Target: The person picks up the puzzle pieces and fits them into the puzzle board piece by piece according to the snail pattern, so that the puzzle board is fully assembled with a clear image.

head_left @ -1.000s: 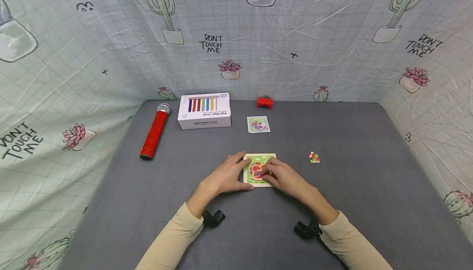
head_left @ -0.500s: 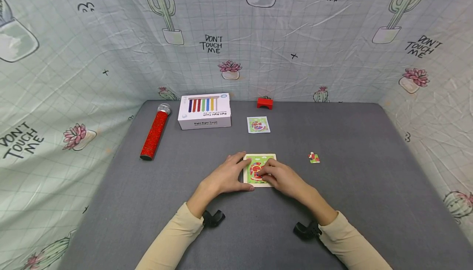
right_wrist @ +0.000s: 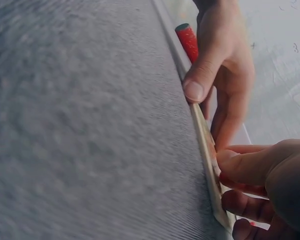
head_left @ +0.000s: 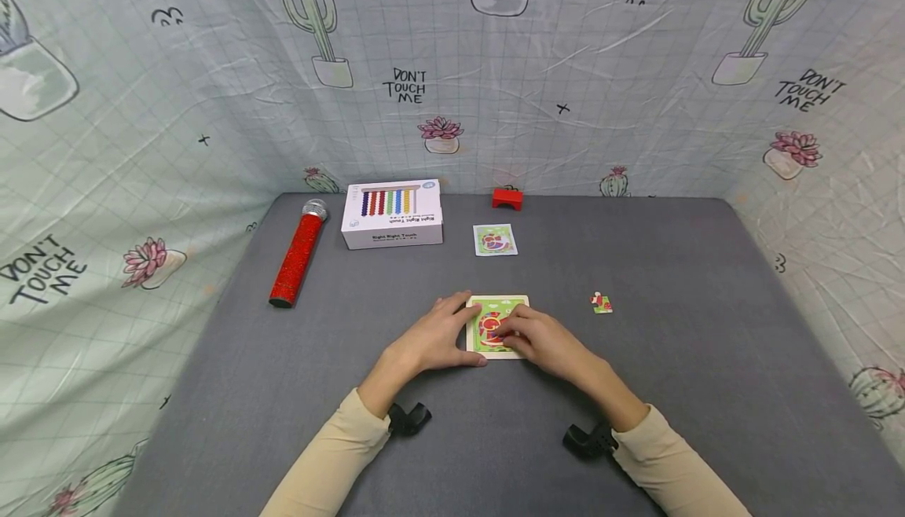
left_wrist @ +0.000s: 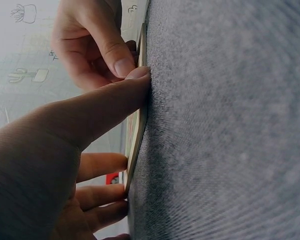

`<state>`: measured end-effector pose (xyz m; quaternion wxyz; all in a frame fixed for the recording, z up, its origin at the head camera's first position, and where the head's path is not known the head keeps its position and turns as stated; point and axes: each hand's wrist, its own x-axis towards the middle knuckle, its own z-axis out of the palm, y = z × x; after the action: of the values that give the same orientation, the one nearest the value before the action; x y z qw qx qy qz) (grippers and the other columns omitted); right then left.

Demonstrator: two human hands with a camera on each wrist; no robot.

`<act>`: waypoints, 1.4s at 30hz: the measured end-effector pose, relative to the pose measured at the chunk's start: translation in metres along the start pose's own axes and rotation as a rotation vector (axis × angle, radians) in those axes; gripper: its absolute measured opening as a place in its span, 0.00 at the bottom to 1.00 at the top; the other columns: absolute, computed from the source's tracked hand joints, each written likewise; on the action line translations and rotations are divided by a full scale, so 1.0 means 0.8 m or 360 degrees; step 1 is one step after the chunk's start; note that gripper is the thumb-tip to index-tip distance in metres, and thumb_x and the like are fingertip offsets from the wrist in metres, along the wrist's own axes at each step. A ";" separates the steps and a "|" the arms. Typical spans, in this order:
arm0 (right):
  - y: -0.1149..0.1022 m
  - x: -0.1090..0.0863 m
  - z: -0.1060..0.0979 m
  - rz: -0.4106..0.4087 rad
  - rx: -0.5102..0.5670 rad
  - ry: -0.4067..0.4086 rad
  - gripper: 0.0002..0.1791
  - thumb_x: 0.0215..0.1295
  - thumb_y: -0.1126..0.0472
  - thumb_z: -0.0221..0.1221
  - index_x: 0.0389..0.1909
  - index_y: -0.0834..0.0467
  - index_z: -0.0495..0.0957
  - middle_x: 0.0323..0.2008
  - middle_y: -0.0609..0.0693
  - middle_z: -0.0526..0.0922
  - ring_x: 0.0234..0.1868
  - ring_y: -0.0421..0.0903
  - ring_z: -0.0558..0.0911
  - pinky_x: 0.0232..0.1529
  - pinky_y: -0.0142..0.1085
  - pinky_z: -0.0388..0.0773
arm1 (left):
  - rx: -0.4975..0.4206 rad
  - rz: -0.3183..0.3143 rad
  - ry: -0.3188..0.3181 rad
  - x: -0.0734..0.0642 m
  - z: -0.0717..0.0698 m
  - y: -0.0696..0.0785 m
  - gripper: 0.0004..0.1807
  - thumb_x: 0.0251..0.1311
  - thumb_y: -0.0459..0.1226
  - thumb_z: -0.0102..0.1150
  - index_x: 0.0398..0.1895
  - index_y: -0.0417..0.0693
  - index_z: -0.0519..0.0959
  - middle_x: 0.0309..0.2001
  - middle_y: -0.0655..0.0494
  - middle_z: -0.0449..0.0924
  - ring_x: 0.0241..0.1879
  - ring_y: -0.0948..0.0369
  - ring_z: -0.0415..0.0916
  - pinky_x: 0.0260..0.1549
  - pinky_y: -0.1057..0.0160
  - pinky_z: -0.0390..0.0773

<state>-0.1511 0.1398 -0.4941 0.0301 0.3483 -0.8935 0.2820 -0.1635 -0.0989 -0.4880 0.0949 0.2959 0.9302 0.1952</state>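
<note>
A small jigsaw puzzle (head_left: pixel 490 327) in a cream-edged tray (head_left: pixel 498 298) lies flat on the table, its picture green and red. My left hand (head_left: pixel 436 336) holds the tray at its left side, thumb on the near edge and fingers toward the far edge. Over the puzzle's right half, my right hand (head_left: pixel 543 341) pinches what looks like a puzzle piece against the picture; the fingers mostly hide it, and a red bit shows beside them in the right wrist view. A loose puzzle piece (head_left: pixel 602 303), green, red and white, lies to the right.
Behind the tray is a square picture card (head_left: pixel 496 240), with a red arch block (head_left: pixel 507 199) beyond. A white printed box (head_left: pixel 392 214) and a red glittery microphone (head_left: pixel 298 256) lie at the back left. A patterned cloth (head_left: pixel 537 69) hangs behind the grey table (head_left: pixel 679 265).
The right fingertips have shifted slightly left over the puzzle since a second ago. The left hand still steadies the tray, and the loose piece has stayed in place.
</note>
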 end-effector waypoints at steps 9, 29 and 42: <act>0.000 -0.003 -0.017 0.0141 -0.0008 -0.0035 0.11 0.65 0.59 0.67 0.46 0.55 0.85 0.39 0.45 0.80 0.33 0.35 0.75 0.34 0.30 0.75 | 0.0006 0.0007 -0.0003 0.001 0.002 -0.002 0.50 0.52 0.61 0.71 0.74 0.46 0.67 0.76 0.42 0.58 0.77 0.47 0.56 0.76 0.45 0.57; 0.032 -0.029 -0.054 0.0273 -0.0006 0.0116 0.18 0.60 0.60 0.70 0.50 0.61 0.82 0.45 0.53 0.83 0.41 0.50 0.81 0.43 0.45 0.81 | -0.0013 -0.0024 -0.0001 -0.001 0.001 0.001 0.50 0.51 0.60 0.72 0.74 0.46 0.66 0.77 0.43 0.57 0.77 0.48 0.55 0.77 0.46 0.54; 0.065 -0.045 -0.073 0.0416 -0.0114 0.0215 0.20 0.61 0.59 0.70 0.52 0.61 0.82 0.45 0.54 0.81 0.41 0.50 0.79 0.40 0.44 0.77 | -0.0018 -0.0019 -0.0004 -0.001 0.001 0.000 0.50 0.51 0.60 0.71 0.74 0.46 0.66 0.77 0.43 0.57 0.78 0.48 0.54 0.77 0.46 0.54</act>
<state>-0.1660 0.2235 -0.4790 0.0656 0.2081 -0.9366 0.2741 -0.1626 -0.0991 -0.4888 0.0988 0.2900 0.9308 0.1995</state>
